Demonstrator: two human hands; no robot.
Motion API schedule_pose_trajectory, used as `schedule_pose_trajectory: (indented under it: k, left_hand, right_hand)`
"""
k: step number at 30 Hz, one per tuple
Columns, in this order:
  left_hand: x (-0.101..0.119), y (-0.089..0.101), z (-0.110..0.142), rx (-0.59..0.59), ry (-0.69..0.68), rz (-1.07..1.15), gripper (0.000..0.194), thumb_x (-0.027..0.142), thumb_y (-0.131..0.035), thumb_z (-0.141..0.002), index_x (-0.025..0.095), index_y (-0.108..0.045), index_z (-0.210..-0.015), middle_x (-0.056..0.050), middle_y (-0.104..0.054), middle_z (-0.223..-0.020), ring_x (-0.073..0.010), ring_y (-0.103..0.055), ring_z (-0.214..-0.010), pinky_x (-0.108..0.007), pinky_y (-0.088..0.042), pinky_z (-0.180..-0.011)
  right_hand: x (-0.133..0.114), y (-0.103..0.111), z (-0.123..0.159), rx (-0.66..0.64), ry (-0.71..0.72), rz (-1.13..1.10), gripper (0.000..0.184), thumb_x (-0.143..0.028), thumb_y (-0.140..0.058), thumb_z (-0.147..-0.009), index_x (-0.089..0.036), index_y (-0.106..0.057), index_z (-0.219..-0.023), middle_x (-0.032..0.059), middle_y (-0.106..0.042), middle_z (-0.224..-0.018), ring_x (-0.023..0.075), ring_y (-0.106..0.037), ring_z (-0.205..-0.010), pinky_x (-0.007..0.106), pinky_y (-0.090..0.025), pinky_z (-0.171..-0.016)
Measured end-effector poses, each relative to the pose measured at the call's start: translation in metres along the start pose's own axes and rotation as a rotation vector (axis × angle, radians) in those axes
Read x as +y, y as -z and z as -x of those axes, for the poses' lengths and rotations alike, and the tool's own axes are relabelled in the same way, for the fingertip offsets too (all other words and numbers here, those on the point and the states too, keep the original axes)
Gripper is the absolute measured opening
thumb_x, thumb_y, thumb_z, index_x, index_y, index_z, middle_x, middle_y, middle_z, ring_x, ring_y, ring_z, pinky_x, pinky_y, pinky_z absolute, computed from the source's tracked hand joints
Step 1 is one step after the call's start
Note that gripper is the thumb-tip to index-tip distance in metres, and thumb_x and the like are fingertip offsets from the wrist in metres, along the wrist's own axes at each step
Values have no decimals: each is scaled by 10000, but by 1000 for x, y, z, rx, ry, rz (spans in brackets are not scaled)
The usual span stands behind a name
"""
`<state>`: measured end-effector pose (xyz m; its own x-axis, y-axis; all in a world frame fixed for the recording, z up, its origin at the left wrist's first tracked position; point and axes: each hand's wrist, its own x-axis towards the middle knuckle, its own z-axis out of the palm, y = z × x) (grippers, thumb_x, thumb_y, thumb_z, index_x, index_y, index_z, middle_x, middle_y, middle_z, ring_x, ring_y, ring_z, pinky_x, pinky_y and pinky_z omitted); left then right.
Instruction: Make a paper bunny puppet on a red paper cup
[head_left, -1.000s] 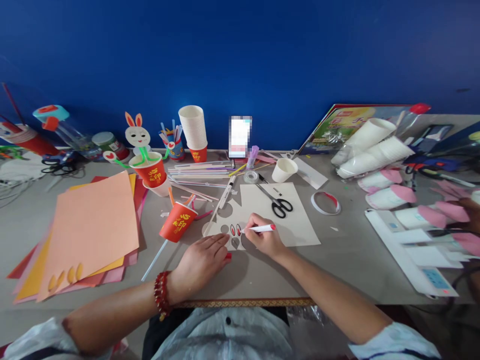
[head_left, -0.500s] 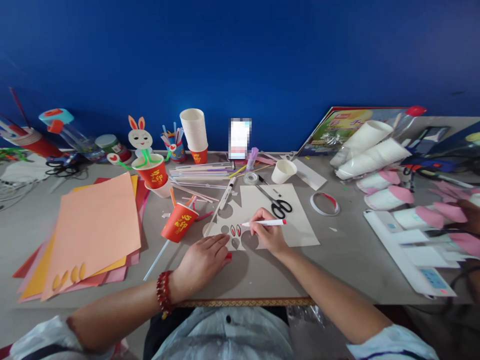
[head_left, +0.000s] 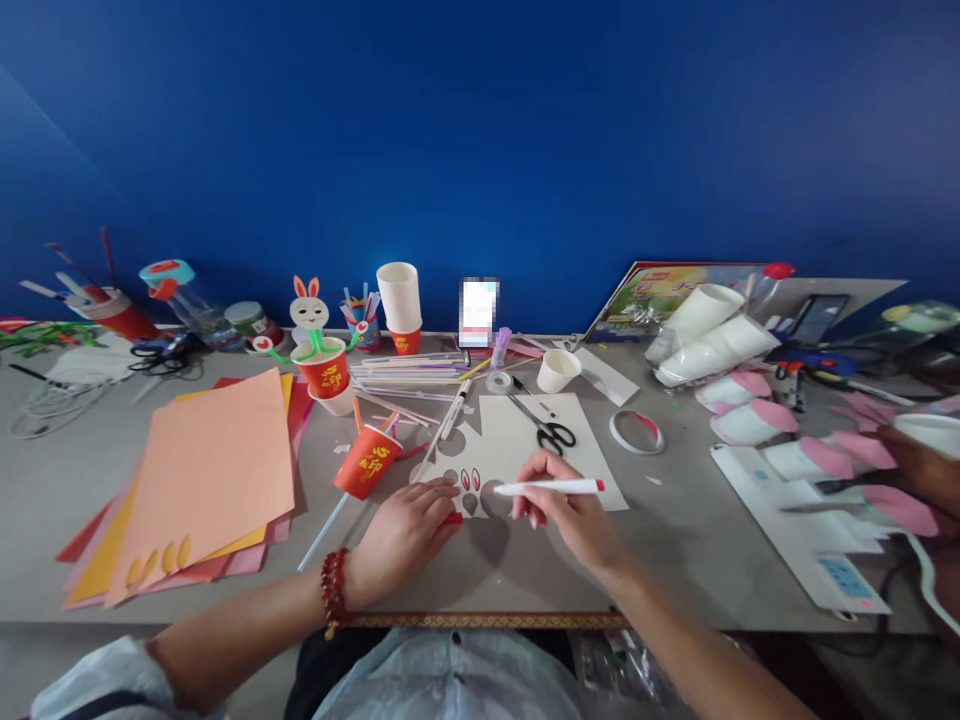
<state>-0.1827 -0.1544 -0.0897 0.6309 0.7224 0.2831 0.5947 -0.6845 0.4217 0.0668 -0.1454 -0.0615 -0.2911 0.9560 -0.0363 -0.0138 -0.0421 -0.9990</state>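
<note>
My right hand (head_left: 571, 515) pinches a white marker with a red cap end (head_left: 551, 487), held level just above the table, its tip pointing left. My left hand (head_left: 405, 530) lies on the cream sheet (head_left: 517, 440), fingers curled over a small red piece, likely the marker's cap. Between the hands two small ear shapes (head_left: 470, 480) with red centres are drawn on the sheet, beside round cut-out holes. Black scissors (head_left: 551, 432) lie on the same sheet further back.
A tipped red paper cup (head_left: 367, 462) and a stack of coloured paper (head_left: 210, 475) lie to the left. Straws (head_left: 405, 365), a tape ring (head_left: 636, 432), stacked white cups (head_left: 400, 295) and a bunny cup figure (head_left: 319, 345) sit behind. Another person's hand (head_left: 919, 465) works among pink-lidded cups at right.
My right hand lifted the marker off the drawn ears and drew it back to the right and toward me. The left hand stayed put. The camera tilted upward slightly.
</note>
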Motion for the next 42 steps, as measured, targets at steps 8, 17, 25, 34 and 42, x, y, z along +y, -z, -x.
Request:
schedule_pose_trajectory:
  k: [8, 17, 25, 34, 42]
  left_hand:
    - [20, 28, -3, -172, 276, 423, 227, 329, -472, -986, 190, -650, -1014, -41, -721, -936, -170, -666, -847, -271, -526, -766]
    - [32, 30, -1, -175, 302, 604, 275, 369, -456, -992, 183, -658, -1005, -36, -701, -914, -158, -631, -815, -255, -488, -751]
    - [34, 25, 0, -175, 265, 485, 260, 373, -455, -991, 184, -631, -974, -22, -674, -843, -148, -606, -751, -235, -458, -694]
    - [55, 31, 0, -169, 102, 386, 290, 306, -363, -1020, 192, -553, -834, -20, -623, -757, -145, -567, -672, -237, -419, -619]
    - [72, 37, -5, -129, 63, 295, 255, 255, -371, -1009, 197, -551, -839, -37, -646, -760, -168, -590, -688, -267, -439, -650]
  right_hand:
    - [24, -26, 40, 146, 89, -55, 222, -388, -591, -917, -199, -552, -808, -27, -600, -552, 97, -445, -454, 223, -316, -450]
    - [27, -37, 43, 204, 157, -76, 191, -370, -595, -913, -219, -550, -804, -35, -581, -531, 112, -436, -434, 234, -307, -438]
    - [22, -46, 44, 152, 159, -30, 187, -353, -579, -908, -211, -553, -788, -35, -574, -538, 103, -438, -442, 226, -316, -445]
    - [37, -73, 43, 252, 264, -282, 211, -358, -589, -831, -235, -506, -682, -54, -422, -549, 116, -388, -459, 244, -300, -455]
    - [38, -87, 40, 377, 322, -407, 277, -396, -549, -757, -248, -377, -597, -52, -281, -491, 151, -330, -468, 295, -317, -498]
